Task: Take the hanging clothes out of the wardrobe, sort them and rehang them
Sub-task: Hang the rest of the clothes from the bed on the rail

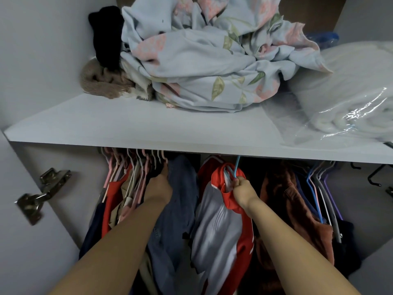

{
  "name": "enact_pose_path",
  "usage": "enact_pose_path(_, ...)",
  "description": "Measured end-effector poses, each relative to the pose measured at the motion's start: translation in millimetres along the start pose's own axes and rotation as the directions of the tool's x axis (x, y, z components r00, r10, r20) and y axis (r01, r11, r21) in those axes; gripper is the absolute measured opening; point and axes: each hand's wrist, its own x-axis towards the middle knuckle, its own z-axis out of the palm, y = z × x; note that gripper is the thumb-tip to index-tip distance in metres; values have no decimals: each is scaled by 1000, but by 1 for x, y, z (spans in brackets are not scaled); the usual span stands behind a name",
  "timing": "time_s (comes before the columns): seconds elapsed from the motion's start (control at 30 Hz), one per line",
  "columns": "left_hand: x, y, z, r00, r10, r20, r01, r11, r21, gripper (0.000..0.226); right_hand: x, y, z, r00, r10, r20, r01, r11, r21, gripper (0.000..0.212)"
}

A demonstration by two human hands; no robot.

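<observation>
Right hand: our right hand (242,189) has its fingers curled tight round the blue hanger (235,169), just below the hook.
Blue hanger: its hook rises behind the front edge of the shelf (127,128), near the middle; we cannot see what it hangs on.
Red and grey top (219,222): on the blue hanger, between the denim garment (178,209) and the rust-brown garment (287,209).
Left hand: our left hand (158,188) is pushed in beside the pink and white hangers (131,167). Its fingertips are buried in dark cloth, so we cannot tell whether it holds anything.
Shelf: the floral sheet (202,60) is heaped mid-back, the black garment (106,37) and tan knit (102,81) lie toward the left back corner, and the bagged bedding (350,96) lies at the right end.
</observation>
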Motion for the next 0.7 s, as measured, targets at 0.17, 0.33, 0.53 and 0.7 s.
enact_pose_path(0.17,-7,2,-9,999,41,-16,-40,995,90,60,-2,-2,-1,1000,4,-7,-3,1000,7,28)
enact_pose_path(0.33,-10,7,-7,998,56,-21,-54,996,71,61,-5,-6,4,999,33,-11,-32,998,48,33)
enact_pose_path(0.53,-4,4,-5,999,34,6,-34,999,-37,56,-15,-29,25,996,86,-37,-84,995,48,38)
enact_pose_path(0.7,-3,-2,-5,998,58,-7,-58,998,12,64,-28,-71,75,997,28,73,-23,998,-66,34)
